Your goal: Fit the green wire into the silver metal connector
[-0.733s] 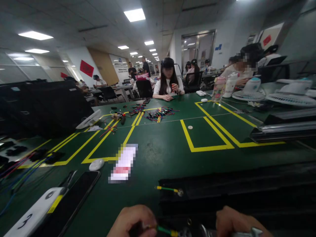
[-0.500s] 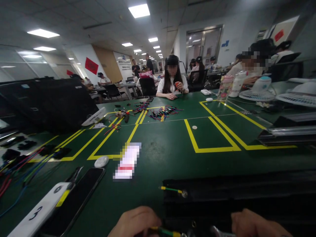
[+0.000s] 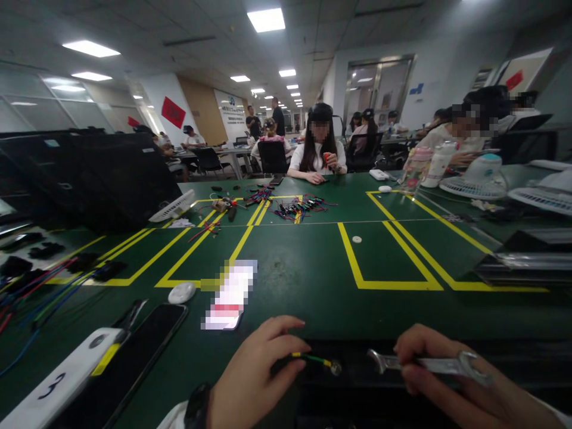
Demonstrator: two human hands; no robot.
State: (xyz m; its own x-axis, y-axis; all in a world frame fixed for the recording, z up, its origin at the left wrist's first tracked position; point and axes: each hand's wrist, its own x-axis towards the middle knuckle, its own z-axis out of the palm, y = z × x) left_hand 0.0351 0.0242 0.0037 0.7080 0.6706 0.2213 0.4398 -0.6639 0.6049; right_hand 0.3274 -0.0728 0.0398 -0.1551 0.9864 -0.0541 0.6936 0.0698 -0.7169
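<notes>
Rising into fuller view since the earlier frames, both hands now show whole above the near edge of the green tabletop (image 3: 304, 280), where before only their knuckles showed at the bottom edge. The left hand (image 3: 254, 375) has its grip closed on the green-and-yellow wire (image 3: 310, 358), thumb and fingers pinching the end farthest from the metal ring terminal (image 3: 335, 367); earlier one such wire lay loose on the black tray (image 3: 513, 351) while another was in the hand, and now only one can be seen. The right hand (image 3: 451, 381) has its grip clamped on the shank of one silver wrench (image 3: 429, 363), whose open jaw end sits just beside the ring terminal, apart from it.

The black tray stretches right of the wrench; what lies in it is too dark to tell.

Left of the wire lie one dark phone (image 3: 138, 351), one white slab marked 3 (image 3: 58, 381), one small white round puck (image 3: 182, 292) and one blurred white card (image 3: 227, 295). Beyond the wire, a heap of coloured leads (image 3: 297, 207) lies before a seated person (image 3: 318, 152). Two bottles (image 3: 424, 167) stand far right of that heap.
</notes>
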